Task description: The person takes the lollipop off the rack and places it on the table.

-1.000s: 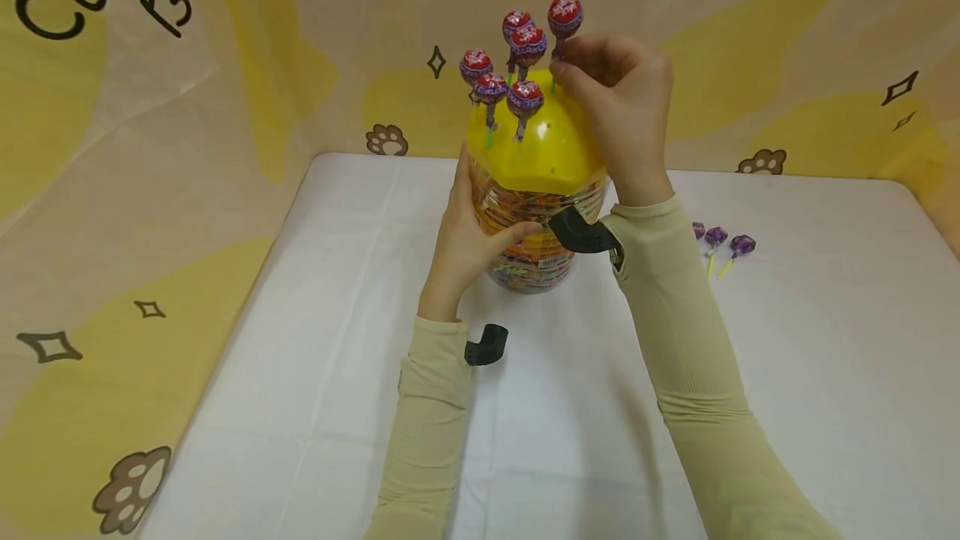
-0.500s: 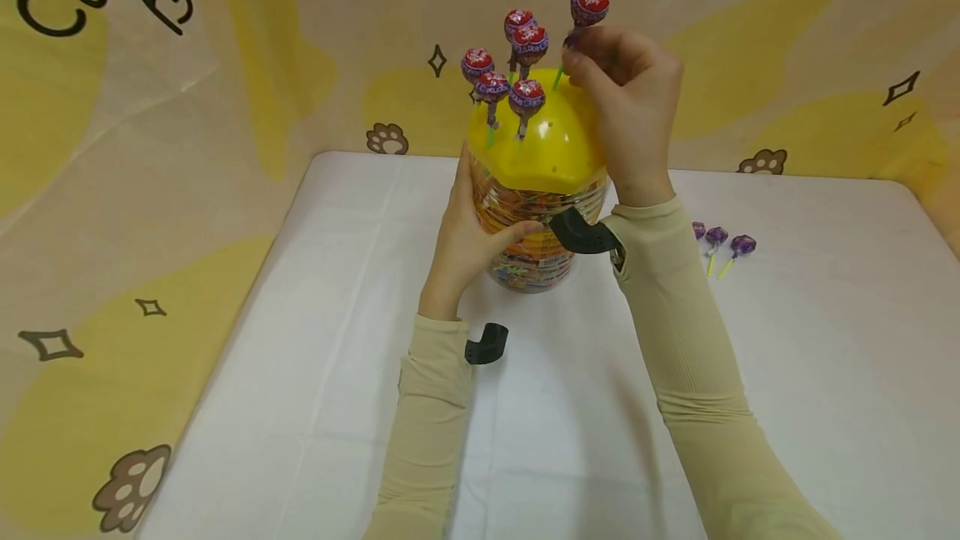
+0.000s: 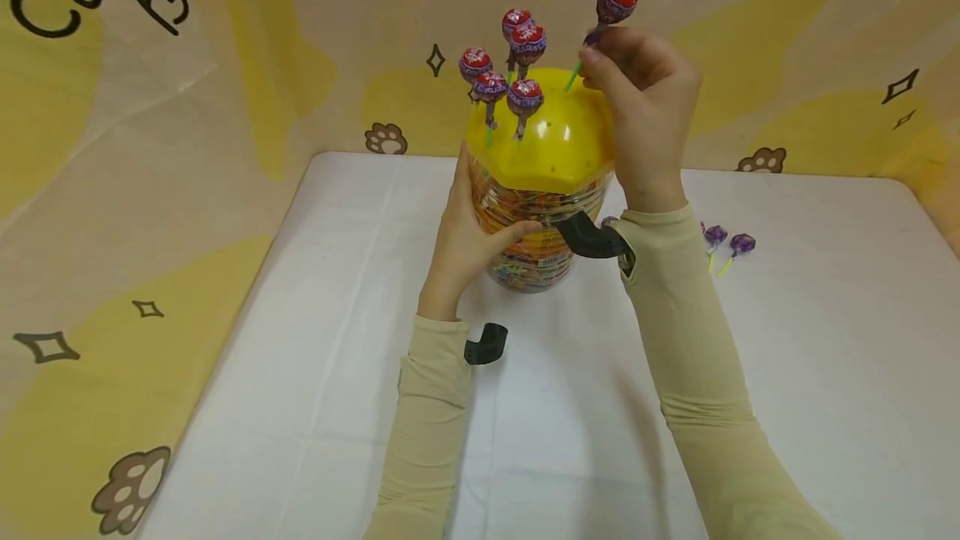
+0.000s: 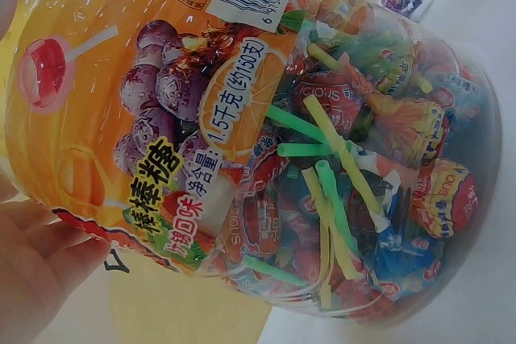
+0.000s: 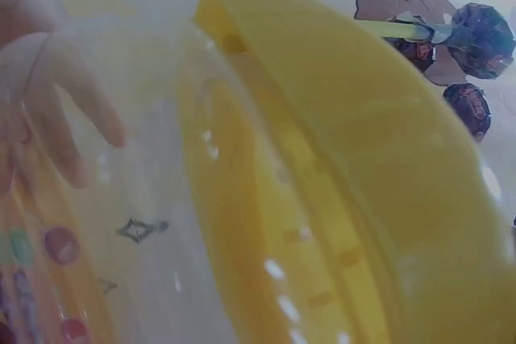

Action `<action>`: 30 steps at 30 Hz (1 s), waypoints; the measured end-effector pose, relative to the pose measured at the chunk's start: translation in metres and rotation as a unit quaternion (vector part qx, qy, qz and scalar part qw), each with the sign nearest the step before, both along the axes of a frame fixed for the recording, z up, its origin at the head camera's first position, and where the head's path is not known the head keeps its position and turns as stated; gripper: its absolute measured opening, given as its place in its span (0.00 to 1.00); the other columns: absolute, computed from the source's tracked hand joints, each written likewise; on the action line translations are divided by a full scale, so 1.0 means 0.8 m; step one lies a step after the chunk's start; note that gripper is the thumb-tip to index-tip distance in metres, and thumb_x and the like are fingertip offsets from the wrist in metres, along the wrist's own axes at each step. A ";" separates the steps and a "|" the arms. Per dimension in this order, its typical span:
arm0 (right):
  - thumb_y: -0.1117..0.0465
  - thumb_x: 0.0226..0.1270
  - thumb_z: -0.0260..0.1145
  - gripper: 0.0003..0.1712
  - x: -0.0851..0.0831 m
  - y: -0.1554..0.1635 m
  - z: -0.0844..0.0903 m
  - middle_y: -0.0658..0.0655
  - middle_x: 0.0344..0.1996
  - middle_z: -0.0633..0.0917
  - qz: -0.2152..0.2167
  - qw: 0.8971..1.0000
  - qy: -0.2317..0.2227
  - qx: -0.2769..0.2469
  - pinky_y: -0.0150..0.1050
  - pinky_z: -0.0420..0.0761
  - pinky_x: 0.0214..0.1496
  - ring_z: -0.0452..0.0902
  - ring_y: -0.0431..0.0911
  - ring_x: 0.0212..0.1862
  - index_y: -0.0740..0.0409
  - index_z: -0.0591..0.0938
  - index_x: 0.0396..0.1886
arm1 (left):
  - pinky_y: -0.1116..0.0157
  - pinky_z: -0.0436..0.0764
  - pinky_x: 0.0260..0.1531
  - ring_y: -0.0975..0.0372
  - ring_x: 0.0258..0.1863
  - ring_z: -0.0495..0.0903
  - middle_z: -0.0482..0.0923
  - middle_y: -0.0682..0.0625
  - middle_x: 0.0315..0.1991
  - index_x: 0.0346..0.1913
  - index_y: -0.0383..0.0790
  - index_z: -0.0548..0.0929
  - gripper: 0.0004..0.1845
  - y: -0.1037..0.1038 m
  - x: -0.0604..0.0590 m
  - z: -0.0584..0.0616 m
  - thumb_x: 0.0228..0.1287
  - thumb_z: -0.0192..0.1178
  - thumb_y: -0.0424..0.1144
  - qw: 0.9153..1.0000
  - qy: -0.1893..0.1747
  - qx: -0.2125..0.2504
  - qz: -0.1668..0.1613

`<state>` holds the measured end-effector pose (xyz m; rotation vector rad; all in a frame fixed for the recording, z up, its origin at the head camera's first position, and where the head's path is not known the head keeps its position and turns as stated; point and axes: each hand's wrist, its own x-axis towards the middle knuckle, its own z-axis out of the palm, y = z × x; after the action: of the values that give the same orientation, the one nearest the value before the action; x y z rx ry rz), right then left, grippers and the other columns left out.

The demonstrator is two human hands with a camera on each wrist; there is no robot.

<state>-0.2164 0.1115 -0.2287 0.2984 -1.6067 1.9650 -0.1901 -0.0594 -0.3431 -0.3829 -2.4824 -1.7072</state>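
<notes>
A clear jar (image 3: 536, 265) packed with wrapped lollipops stands on the table under a domed yellow lid (image 3: 573, 136). My left hand (image 3: 467, 248) grips its left side, thumb across the front; in the left wrist view the fingers (image 4: 40, 263) lie beside the orange label (image 4: 89, 118). Several red-and-purple lollipops (image 3: 525, 97) stand upright in the lid's left part, sticks down. At the lid's back right, my right hand (image 3: 651, 98) pinches another such lollipop (image 3: 617, 2) just below its head. Tilted, its green stick points down-left, the tip overlapping the lid in the head view.
Several small purple lollipops (image 3: 742, 245) with yellow sticks lie on the white table (image 3: 360, 273) right of the jar, partly hidden by the right sleeve (image 3: 690, 340). A patterned yellow-and-cream cloth (image 3: 765, 65) hangs behind and to the left. Small holes dot the lid's front.
My right hand has moved right with its lollipop, which now leans further and sits farther from the others. The left hand keeps its grip on the jar.
</notes>
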 end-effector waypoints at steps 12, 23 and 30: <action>0.75 0.55 0.69 0.03 0.027 0.031 -0.010 0.61 0.30 0.82 0.010 0.998 -0.005 -0.056 0.36 0.81 0.43 0.76 0.51 0.32 0.69 0.84 0.31 | 0.50 0.52 0.69 0.59 0.72 0.47 0.40 0.57 0.75 0.75 0.58 0.33 0.63 0.001 -0.002 -0.001 0.48 0.72 0.54 1.000 0.007 -0.006 0.001; 0.76 0.53 0.69 0.04 0.054 0.070 -0.050 0.62 0.31 0.84 0.008 0.999 -0.026 -0.039 0.34 0.81 0.39 0.77 0.51 0.29 0.74 0.83 0.30 | 0.51 0.52 0.69 0.59 0.72 0.46 0.40 0.56 0.75 0.75 0.58 0.32 0.64 0.001 -0.002 -0.002 0.47 0.72 0.55 1.000 -0.002 -0.004 -0.002; 0.76 0.53 0.68 0.03 0.068 0.086 -0.079 0.57 0.26 0.84 -0.004 0.998 -0.056 0.009 0.32 0.81 0.35 0.77 0.48 0.26 0.74 0.83 0.29 | 0.51 0.53 0.69 0.59 0.72 0.47 0.40 0.57 0.75 0.75 0.59 0.33 0.63 0.001 -0.003 -0.003 0.47 0.72 0.54 1.000 -0.003 0.001 -0.002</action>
<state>-0.1622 0.1807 -0.2921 0.1917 -1.6941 1.9923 -0.1923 -0.0590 -0.3452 -0.3849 -2.4851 -1.7150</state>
